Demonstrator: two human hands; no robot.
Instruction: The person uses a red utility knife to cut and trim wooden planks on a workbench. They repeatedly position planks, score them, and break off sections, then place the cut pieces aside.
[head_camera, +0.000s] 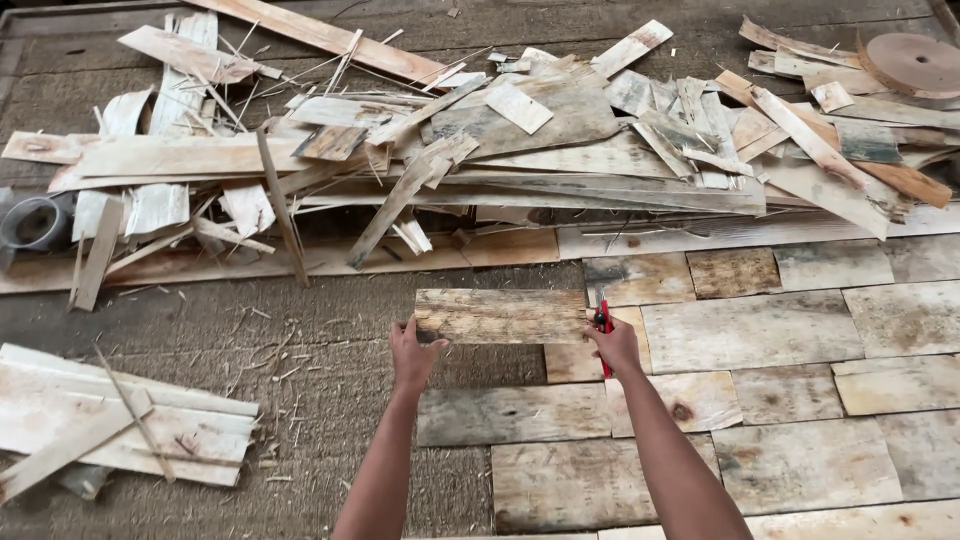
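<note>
Veneer sheet (500, 315) held flat between both hands, above the laid-out sheets (750, 330). Left hand (413, 352) pinches its left edge; right hand (617, 345) grips the right edge plus a red cutter (603, 325). Scrap pile (480, 150) lies beyond.

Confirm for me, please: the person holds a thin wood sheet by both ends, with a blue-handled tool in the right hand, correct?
Not quite: the tool in the right hand is red-handled, as the head view shows. Otherwise right: the left hand and right hand hold the thin wood sheet by both ends.
</note>
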